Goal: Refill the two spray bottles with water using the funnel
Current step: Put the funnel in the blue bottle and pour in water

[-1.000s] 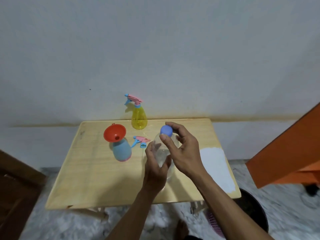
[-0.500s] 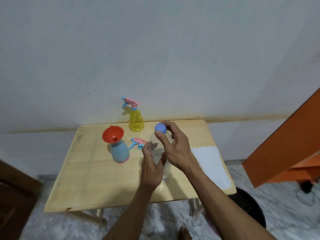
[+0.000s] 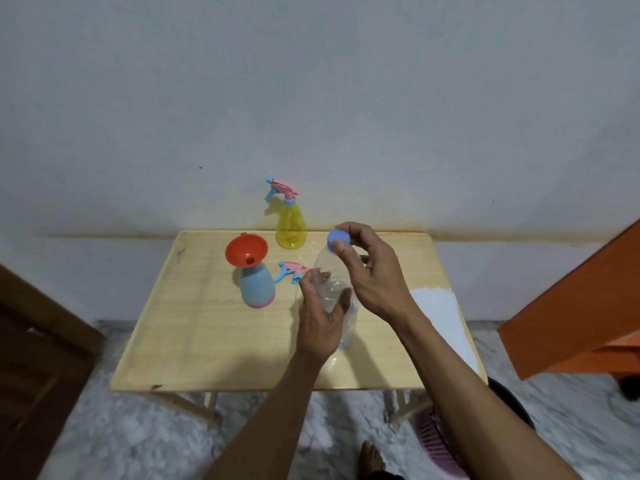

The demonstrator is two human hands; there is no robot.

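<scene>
Two spray bottles stand on the wooden desk (image 3: 207,341), along with one funnel, one loose spray head and one clear water bottle. The yellow spray bottle (image 3: 290,227) is translucent and stands upright at the far edge of the desk near the wall, with its pink and blue trigger head screwed on. The blue spray bottle (image 3: 257,288) is opaque pale blue with a pink base; it stands nearer the left of the desk, its head off. The orange funnel (image 3: 246,250) sits in its neck, the wide mouth tipped toward the camera. The loose spray head (image 3: 291,270), pink and blue, lies on the desk just to the right of the blue bottle, between it and the hands.

The clear water bottle (image 3: 334,292) stands upright at the middle of the desk, transparent and ribbed, topped with one blue cap (image 3: 337,240). The left hand (image 3: 323,323) has its grip wrapped around the bottle's body, fingers and thumb clamped on the clear plastic. The right hand (image 3: 375,275) comes from above with thumb and fingers pinched together on the blue cap
</scene>
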